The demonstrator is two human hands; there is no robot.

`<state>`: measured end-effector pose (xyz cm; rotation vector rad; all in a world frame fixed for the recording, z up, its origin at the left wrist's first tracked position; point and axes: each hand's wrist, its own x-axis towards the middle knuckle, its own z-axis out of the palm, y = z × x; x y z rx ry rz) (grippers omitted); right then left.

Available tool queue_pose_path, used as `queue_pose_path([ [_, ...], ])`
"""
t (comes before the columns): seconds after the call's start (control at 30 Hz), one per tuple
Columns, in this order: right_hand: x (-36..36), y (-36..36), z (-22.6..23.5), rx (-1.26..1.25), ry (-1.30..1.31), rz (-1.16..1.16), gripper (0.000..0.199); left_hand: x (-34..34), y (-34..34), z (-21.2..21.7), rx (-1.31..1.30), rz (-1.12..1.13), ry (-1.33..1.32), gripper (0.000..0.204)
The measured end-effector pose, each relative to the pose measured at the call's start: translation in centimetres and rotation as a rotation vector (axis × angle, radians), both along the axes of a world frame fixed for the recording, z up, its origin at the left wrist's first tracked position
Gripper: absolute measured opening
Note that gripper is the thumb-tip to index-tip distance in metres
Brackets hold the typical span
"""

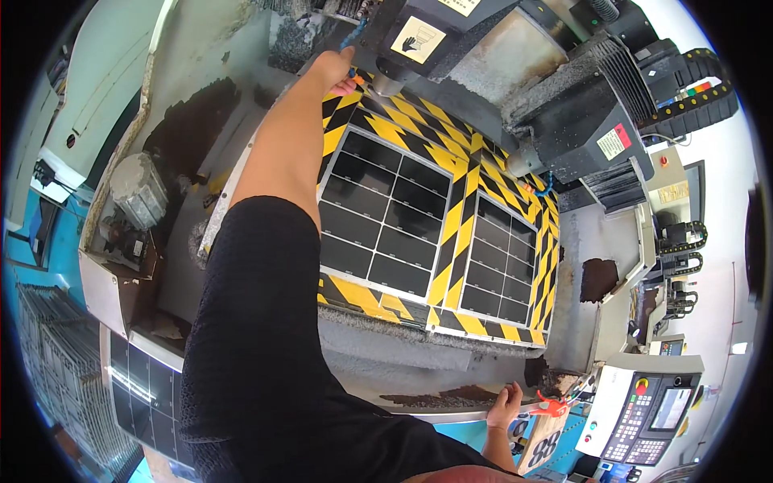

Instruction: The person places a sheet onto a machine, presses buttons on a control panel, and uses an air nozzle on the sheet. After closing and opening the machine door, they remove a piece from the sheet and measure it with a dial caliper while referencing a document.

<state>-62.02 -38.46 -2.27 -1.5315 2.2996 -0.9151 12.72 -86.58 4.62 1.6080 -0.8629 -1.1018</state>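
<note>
My left arm, in a black sleeve, reaches up to the far side of the machine. My left hand (pixel 333 74) is closed around a blue jointed coolant hose (pixel 354 34), whose orange tip shows beside the fingers. Close to its right is the spindle nose (pixel 388 84). Below lies a black panel (pixel 385 211) with white grid lines, framed by yellow-and-black striped tape (pixel 456 233); my forearm covers its left edge. At the front lip of the machine, my right hand (pixel 505 406) rests with fingers loosely apart, holding nothing. Just right of it is a red air gun (pixel 551 405).
A second gridded panel (pixel 499 258) lies to the right, under another spindle head (pixel 564 145) with its own blue hose. Grey metal walls surround the striped bed. A control console (pixel 644 414) stands at lower right. Stacked racks (pixel 60 346) are at lower left.
</note>
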Motion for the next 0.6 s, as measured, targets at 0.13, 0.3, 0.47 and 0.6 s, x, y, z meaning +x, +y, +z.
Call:
queue_pose_path([
  [0.13, 0.2, -0.2, 0.3, 0.014, 0.022, 0.03, 0.038, 0.3, -0.7, 0.1, 0.05, -0.072, 0.037, 0.069],
  [0.3, 0.5, -0.3, 0.5, 0.026, 0.034, 0.017, 0.039, 1.0, -0.8, 0.4, 0.122, -0.068, 0.039, 0.061],
  [0.47, 0.4, -0.1, 0.5, 0.075, -0.039, 0.007, 0.037, 0.6, -0.5, -0.7, 0.021, -0.117, 0.021, 0.043],
  [0.6, 0.2, -0.3, 0.5, 0.082, -0.003, 0.045, 0.036, 0.9, -1.5, -0.5, 0.131, -0.138, -0.033, 0.041],
])
